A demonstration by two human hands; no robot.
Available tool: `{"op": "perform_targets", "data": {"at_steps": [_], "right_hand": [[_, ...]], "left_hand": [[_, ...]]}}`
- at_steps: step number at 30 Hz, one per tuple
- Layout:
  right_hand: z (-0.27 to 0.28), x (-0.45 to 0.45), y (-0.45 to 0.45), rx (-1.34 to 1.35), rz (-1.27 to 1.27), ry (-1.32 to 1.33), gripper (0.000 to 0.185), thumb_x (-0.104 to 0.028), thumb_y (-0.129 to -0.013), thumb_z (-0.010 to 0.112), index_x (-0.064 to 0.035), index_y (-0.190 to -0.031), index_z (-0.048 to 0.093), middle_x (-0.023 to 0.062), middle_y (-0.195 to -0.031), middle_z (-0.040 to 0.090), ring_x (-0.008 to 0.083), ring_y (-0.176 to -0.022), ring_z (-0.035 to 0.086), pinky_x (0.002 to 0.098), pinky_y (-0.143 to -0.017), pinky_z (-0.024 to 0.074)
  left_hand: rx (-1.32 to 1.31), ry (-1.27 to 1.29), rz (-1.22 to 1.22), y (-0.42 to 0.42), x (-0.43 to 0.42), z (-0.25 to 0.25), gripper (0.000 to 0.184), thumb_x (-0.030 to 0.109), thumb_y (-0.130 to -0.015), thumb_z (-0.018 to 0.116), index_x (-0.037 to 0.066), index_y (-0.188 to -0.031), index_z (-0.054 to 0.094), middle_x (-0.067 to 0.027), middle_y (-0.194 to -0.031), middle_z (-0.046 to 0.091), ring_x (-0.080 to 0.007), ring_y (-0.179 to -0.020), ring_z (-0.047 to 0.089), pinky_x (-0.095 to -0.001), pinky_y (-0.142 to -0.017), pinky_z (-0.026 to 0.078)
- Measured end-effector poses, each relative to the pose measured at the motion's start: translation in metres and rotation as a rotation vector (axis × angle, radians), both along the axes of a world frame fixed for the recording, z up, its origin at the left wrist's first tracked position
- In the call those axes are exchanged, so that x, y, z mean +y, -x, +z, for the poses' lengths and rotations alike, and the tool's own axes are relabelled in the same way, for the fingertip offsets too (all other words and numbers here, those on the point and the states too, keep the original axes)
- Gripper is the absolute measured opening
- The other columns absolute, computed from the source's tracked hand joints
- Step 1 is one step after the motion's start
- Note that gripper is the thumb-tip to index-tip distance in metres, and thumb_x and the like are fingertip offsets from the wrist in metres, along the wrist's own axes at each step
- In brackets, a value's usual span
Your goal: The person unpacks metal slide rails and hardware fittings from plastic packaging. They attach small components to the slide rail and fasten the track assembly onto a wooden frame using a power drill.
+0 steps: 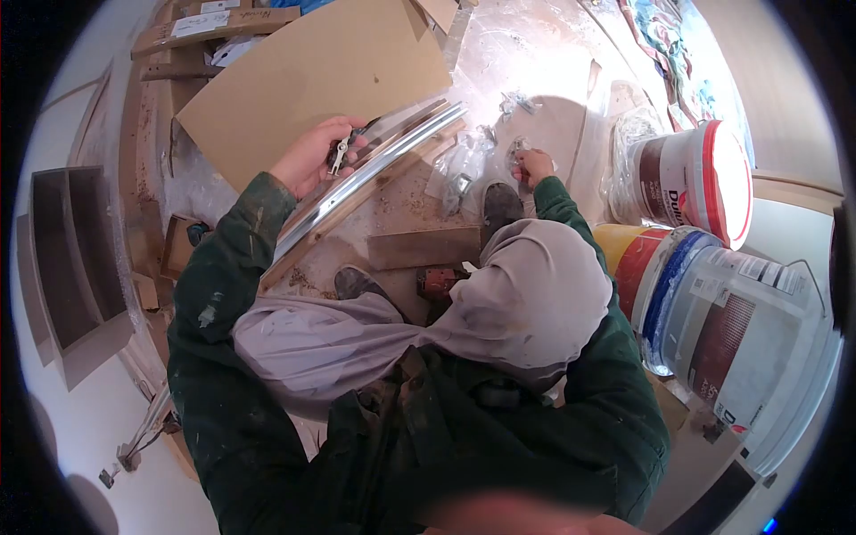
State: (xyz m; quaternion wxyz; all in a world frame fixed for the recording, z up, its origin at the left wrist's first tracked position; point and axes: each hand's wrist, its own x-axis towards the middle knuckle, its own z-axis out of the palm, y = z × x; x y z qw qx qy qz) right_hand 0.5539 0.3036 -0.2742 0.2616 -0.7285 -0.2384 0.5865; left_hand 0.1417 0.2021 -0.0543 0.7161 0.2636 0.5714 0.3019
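My left hand [314,159] is closed around a pair of pliers [340,155] with a pale metal head and dark handles, held above the cardboard's edge. Close beside it, a shiny metal rail [357,176] slants across the floor along a wooden strip [383,185]. My right hand [535,167] reaches down past my right knee, fingers curled at a small clear plastic bag [518,150]; its contents are too small to name. Left of that hand lies a larger clear bag [464,169] with metal parts in it. Another small bag of parts [519,104] lies farther away.
A big cardboard sheet [321,85] covers the floor at the upper left. Paint buckets [682,178] and a clear-walled tub [736,330] stand on the right. A red power tool [439,283] and a cardboard piece [423,248] lie between my feet. Grey shelving [76,259] stands left.
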Motion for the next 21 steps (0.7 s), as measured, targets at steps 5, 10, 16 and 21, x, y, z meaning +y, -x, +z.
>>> {"op": "perform_targets", "data": {"at_steps": [5,10,16,21], "right_hand": [[-0.010,-0.003,0.000,-0.089,0.032,-0.044,0.043,-0.011,-0.083,0.064,-0.0031,-0.123,0.053,0.0117,-0.080,0.061,0.0231,-0.062,0.061,0.0338,-0.049,0.0522],[0.011,0.003,0.009,-0.957,0.510,-0.448,0.067,-0.030,-0.075,0.067,-0.0092,-0.136,0.047,0.0202,-0.129,0.053,0.0370,-0.114,0.053,0.0461,-0.096,0.0438],[0.028,0.045,0.017,-0.974,0.716,-0.522,0.077,-0.040,-0.073,0.064,-0.0133,-0.142,0.042,0.0208,-0.143,0.041,0.0396,-0.125,0.045,0.0460,-0.105,0.0371],[0.011,0.085,0.010,-1.070,0.846,-0.468,0.073,-0.036,-0.075,0.061,-0.0132,-0.142,0.042,0.0207,-0.146,0.038,0.0378,-0.129,0.043,0.0414,-0.106,0.0382]], "left_hand": [[-0.012,-0.007,-0.008,0.002,0.000,-0.002,0.034,0.022,-0.101,0.039,0.007,-0.130,0.050,-0.0013,-0.100,0.058,-0.0080,-0.081,0.053,-0.0245,-0.068,0.052],[-0.021,-0.011,-0.013,0.002,0.001,-0.004,0.034,0.022,-0.101,0.039,0.007,-0.130,0.049,-0.0018,-0.101,0.058,-0.0084,-0.081,0.053,-0.0247,-0.068,0.052],[-0.028,0.010,0.007,0.005,0.003,-0.006,0.034,0.021,-0.101,0.040,0.007,-0.130,0.048,-0.0023,-0.101,0.058,-0.0092,-0.081,0.053,-0.0252,-0.067,0.051],[-0.059,0.059,0.046,0.012,0.001,-0.013,0.033,0.020,-0.101,0.040,0.006,-0.130,0.048,-0.0026,-0.102,0.059,-0.0093,-0.080,0.053,-0.0254,-0.065,0.050]]}}
